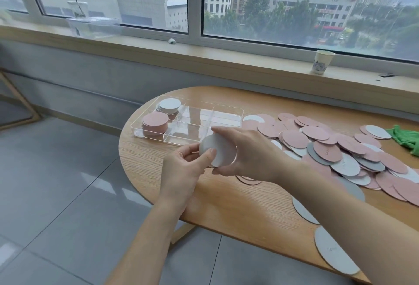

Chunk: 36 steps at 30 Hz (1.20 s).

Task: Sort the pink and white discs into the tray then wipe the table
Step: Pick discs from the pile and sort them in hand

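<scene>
Head view. Both hands meet above the near left part of the wooden surface (pixel 238 205), just in front of the clear tray (pixel 229 112). The right hand (pixel 251 155) grips a small stack of white discs (pixel 221 152) on edge, thumb over the top rim and fingers curled under the lower rim. The left hand (pixel 181 167) pinches the same stack from the left, thumb lying across its white face and fingers behind it. Both hands are thus clamped on the stack, which is held clear of the surface.

The tray has several compartments. At its left end, the far compartment holds a white pile (pixel 169 105) and the near compartment holds a pink pile (pixel 155 122); the other compartments show no discs.

To the right of the tray, a loose heap of pink and white discs (pixel 328 148) covers the surface, many overlapping. 2 further white discs lie along the near edge of the surface beside the right forearm: 1 partly hidden by the arm (pixel 303 212), 1 at the rim (pixel 333 250). Thin dark curved edges of another disc show just below the right hand.

A green cloth (pixel 405 138) lies at the far right, touching the heap's outer edge. A paper cup (pixel 322 61) stands upright on the window sill (pixel 204 58) behind the surface.
</scene>
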### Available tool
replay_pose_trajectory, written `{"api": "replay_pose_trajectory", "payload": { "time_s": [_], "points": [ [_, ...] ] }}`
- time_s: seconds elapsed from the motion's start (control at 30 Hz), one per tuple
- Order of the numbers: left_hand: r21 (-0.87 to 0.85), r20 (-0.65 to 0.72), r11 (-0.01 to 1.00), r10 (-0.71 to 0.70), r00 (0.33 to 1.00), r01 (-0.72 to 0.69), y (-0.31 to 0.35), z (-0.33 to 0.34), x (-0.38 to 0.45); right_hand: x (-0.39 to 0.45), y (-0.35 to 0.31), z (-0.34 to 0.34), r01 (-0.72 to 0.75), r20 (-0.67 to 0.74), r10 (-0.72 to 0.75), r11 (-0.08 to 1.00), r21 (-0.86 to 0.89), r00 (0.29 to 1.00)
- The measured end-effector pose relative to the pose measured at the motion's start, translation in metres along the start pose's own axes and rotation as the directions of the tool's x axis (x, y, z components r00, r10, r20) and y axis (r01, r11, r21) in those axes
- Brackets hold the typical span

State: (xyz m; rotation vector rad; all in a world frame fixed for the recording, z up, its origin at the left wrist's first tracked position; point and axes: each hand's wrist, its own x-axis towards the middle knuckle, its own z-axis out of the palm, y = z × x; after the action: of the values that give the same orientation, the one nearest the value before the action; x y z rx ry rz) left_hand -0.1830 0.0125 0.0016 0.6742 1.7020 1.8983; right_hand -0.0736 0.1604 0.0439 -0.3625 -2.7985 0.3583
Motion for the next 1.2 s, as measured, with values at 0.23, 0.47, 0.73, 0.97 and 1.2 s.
{"api": "replay_pose_trajectory", "payload": {
  "time_s": [0.23,0.47,0.73,0.97,1.2],
  "points": [
    [-0.01,-0.038,1.0,0.011,0.999,-0.011,0.003,-0.01,0.018,0.03,0.006,0.008,0.016,0.04,-0.017,0.999,0.034,0.999],
    [0.054,-0.065,0.998,0.039,0.997,-0.036,0.003,-0.017,0.037,0.056,0.012,0.023,-0.005,-0.015,0.008,0.987,0.162,1.0],
    [0.053,-0.083,0.996,0.078,0.994,-0.073,0.009,-0.024,0.049,0.086,0.018,0.017,-0.065,-0.005,0.07,0.952,0.3,0.998],
    [0.302,-0.163,0.944,0.189,0.968,-0.134,-0.005,-0.031,0.063,0.145,0.049,0.007,-0.181,0.027,0.179,0.962,0.206,0.984],
    [0.365,-0.125,0.924,0.169,0.978,-0.113,-0.014,-0.027,0.073,0.189,0.085,0.025,-0.287,0.085,0.275,0.933,0.216,0.958]
  ]
}}
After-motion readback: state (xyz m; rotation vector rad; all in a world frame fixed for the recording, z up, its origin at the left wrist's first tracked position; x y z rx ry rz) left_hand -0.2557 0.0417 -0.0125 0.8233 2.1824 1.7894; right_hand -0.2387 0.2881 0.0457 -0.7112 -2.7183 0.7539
